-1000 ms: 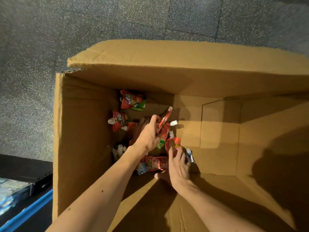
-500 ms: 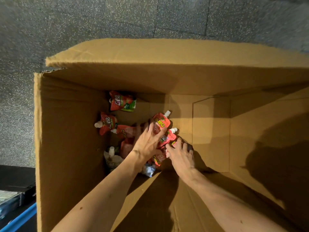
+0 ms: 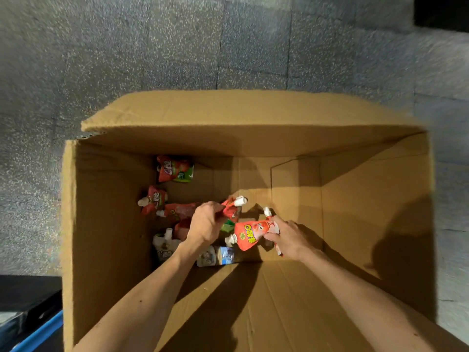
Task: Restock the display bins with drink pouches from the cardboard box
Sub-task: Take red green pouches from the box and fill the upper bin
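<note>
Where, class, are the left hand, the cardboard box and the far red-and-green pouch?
left hand point(image 3: 205, 224): head view, hand's back.
cardboard box point(image 3: 368, 224): head view, inner right wall.
red-and-green pouch point(image 3: 175, 168): head view, printed front.

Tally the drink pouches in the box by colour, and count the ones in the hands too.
Red pouches: 6, one gripped in the left hand and one in the right hand
Pale pouches: 2
Total: 8 plainly visible; a spare spout by the right hand hints at another.
</note>
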### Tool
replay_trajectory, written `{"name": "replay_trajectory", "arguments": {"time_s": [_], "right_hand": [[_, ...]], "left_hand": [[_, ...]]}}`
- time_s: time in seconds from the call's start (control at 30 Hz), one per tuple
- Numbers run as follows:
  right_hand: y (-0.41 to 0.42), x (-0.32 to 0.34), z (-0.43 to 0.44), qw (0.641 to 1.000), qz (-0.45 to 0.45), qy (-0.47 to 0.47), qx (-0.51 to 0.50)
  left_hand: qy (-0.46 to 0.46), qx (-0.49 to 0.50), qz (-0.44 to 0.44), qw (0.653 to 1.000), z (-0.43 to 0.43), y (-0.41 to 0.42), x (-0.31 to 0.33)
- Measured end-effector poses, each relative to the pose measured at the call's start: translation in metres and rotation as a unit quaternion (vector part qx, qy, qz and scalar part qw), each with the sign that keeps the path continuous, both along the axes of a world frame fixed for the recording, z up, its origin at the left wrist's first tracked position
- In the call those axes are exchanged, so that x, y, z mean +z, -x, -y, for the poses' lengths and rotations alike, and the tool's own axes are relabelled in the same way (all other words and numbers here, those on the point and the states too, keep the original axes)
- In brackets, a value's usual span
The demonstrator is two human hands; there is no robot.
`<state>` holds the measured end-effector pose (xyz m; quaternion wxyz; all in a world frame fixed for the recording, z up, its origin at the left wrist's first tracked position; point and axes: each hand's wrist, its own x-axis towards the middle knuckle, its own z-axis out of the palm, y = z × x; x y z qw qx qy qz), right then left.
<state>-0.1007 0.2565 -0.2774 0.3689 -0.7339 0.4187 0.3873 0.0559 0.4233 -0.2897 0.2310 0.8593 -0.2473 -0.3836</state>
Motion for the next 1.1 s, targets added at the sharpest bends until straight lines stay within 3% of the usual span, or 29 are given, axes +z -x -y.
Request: {"name": "replay_trajectory", "arguments": {"time_s": [0.13, 0.23, 0.33, 0.47, 0.6, 0.67, 0.73, 0.8, 0.97, 1.1], "right_hand": [[0.007, 0.036, 0.0, 0.994, 0.023, -0.035, -0.104], [0.015, 0.061, 0.002, 0.967, 0.034, -0.09, -0.237], [0.017, 0.092, 0.002, 0.899, 0.025, -0.226, -0.373], [0.008, 0.124, -0.004, 0.813, 0.046, -0.324, -0.481], [-0.021, 0.16, -0.036, 0.733, 0.087, -0.439, -0.512], [-0.037, 0.174, -0.051, 0.688, 0.118, -0.486, -0.526], [-0.047, 0.187, -0.056, 0.666, 0.134, -0.513, -0.525], [-0.05, 0.2, -0.051, 0.674, 0.148, -0.523, -0.499], [-0.047, 0.24, -0.038, 0.728, 0.164, -0.545, -0.381], [-0.048, 0.287, -0.045, 0.779, 0.187, -0.543, -0.251]], "left_hand": [[0.01, 0.111, -0.031, 0.993, -0.012, 0.006, 0.04], [0.035, 0.228, -0.101, 0.968, -0.024, 0.007, 0.067], [0.068, 0.329, -0.143, 0.931, -0.034, 0.008, 0.1], [0.149, 0.393, -0.169, 0.892, -0.044, 0.013, 0.148], [0.217, 0.459, -0.255, 0.823, -0.041, 0.028, 0.182], [0.251, 0.454, -0.287, 0.806, -0.034, 0.036, 0.191], [0.282, 0.448, -0.285, 0.799, -0.031, 0.04, 0.203], [0.319, 0.433, -0.29, 0.792, -0.032, 0.042, 0.22], [0.361, 0.352, -0.281, 0.817, -0.048, 0.045, 0.277], [0.4, 0.377, -0.258, 0.794, -0.07, 0.063, 0.332]]}}
